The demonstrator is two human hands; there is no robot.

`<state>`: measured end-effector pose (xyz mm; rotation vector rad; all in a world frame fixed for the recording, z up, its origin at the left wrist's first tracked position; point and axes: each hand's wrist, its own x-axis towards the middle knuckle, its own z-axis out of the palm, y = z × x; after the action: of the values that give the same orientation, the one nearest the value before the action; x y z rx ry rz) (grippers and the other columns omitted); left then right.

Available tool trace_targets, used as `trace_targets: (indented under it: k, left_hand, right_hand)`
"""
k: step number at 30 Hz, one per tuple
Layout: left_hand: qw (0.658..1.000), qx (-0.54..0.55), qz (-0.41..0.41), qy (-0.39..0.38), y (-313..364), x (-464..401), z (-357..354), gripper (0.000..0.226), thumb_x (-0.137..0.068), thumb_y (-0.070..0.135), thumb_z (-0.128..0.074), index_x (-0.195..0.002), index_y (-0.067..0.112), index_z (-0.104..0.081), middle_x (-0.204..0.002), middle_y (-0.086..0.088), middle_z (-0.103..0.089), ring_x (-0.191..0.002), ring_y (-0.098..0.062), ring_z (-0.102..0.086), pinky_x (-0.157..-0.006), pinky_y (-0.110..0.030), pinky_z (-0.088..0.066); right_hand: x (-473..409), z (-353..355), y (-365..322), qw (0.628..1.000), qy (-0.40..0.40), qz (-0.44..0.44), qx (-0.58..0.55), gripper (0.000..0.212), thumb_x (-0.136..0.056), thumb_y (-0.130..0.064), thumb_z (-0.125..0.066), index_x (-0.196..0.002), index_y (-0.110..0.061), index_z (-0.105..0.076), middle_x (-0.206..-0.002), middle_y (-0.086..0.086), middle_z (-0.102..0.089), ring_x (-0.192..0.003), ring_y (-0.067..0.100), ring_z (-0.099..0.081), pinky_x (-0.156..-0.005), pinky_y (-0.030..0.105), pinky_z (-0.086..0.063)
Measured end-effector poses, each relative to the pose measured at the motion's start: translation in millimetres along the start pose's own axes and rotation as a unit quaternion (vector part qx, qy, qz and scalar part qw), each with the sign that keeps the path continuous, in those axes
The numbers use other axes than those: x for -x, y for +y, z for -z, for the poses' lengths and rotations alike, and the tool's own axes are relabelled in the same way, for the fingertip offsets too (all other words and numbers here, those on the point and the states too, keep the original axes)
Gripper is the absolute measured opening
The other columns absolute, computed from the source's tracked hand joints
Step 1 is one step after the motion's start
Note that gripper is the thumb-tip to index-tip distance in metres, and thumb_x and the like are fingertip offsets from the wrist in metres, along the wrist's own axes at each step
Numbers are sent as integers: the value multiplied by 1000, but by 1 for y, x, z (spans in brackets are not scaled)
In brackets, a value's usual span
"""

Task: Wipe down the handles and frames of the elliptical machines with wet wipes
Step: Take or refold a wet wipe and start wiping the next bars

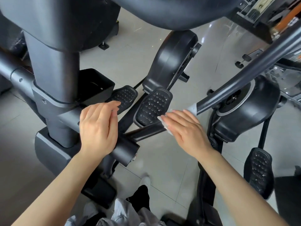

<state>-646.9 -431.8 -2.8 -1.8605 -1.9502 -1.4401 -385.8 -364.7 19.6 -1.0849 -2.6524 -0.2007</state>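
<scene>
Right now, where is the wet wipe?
The wet wipe sits under the right hand's flat fingers, centre-right in the head view, beside the nearer studded pedal.

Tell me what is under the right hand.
A white wet wipe shows past the fingers of the right hand, over the black frame bar beside a pedal. The hand covers most of the wipe.

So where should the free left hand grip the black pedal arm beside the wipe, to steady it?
Grip the pedal arm from above, left hand fingers wrapping its narrow bar left of the wet wipe; the bar runs diagonally, exposed below the pedal.
</scene>
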Motion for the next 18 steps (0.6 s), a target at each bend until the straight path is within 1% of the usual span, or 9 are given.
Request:
trace_targets:
  k: [2,5,7,9,11,13,16,17,18]
  left_hand:
    - [1000,1,6,1,0,0,0,29,-95,8,-41,-108,3,-66,-92,-2,-69,-91,-26,-62,-88,-30,-34]
    - [1000,0,2,10,-1,0,1,29,-95,9,-40,-106,3,-67,-92,-2,-69,-89,-27,-64,-85,-32,-36]
    - [1000,-3,-9,9,-1,-1,0,29,-96,9,-40,-104,3,-67,-91,-3,-69,-87,-27,-64,-84,-32,-36]
    - [1000,-6,-15,7,-2,-2,1,30,-97,10,-39,-104,2,-67,-91,-4,-69,-87,-28,-63,-83,-33,-37]
    - [1000,-9,-17,1,-3,-2,1,30,-97,10,-39,-105,2,-67,-92,-5,-69,-88,-29,-63,-83,-34,-37]
    - [1000,-8,-20,-4,-3,-1,1,30,-97,9,-39,-104,1,-66,-92,-6,-69,-86,-29,-63,-83,-33,-36]
    - [1000,-7,-19,1,-5,0,0,29,-97,9,-39,-103,1,-67,-91,-7,-69,-85,-31,-64,-83,-33,-37]
    - [1000,-6,-19,3,-5,0,0,30,-97,10,-39,-103,1,-67,-90,-7,-69,-86,-32,-64,-83,-35,-37]
    - [1000,-5,-18,3,-5,0,0,30,-98,11,-39,-103,1,-67,-90,-7,-69,-86,-32,-65,-84,-36,-38]
  right_hand:
    - [-2,1,-6,1000,4,-19,6,36,-104,-25,-39,-124,-17,-67,-121,-4,-67,-117,21,-58,-110,39,-36]
    - [-17,-11,-51,992,14,3,-127,30,-101,-19,-45,-118,-15,-70,-114,-3,-70,-108,21,-61,-96,40,-44]
    - [-22,-20,-80,981,12,27,-193,28,-101,-18,-47,-115,-13,-71,-117,0,-70,-110,22,-62,-94,40,-45]
    - [-25,-23,-84,978,5,46,-201,28,-101,-17,-48,-117,-12,-70,-119,1,-69,-112,22,-62,-96,37,-44]
    - [-22,-19,-68,984,-10,50,-171,26,-100,-16,-52,-120,-14,-69,-118,-2,-68,-110,20,-61,-97,33,-43]
    - [-14,-11,-38,994,-13,15,-108,27,-101,-20,-49,-121,-17,-68,-116,-4,-67,-111,21,-60,-101,34,-41]
    - [2,2,2,996,-38,-35,77,42,-105,-36,-34,-127,-17,-64,-126,-1,-64,-130,24,-51,-115,41,-31]
    - [5,5,7,992,-51,-42,107,45,-105,-39,-31,-128,-17,-63,-129,0,-63,-134,25,-48,-117,43,-28]
    - [5,7,7,992,-59,-48,99,47,-105,-41,-30,-127,-18,-64,-129,1,-63,-136,26,-46,-118,44,-25]
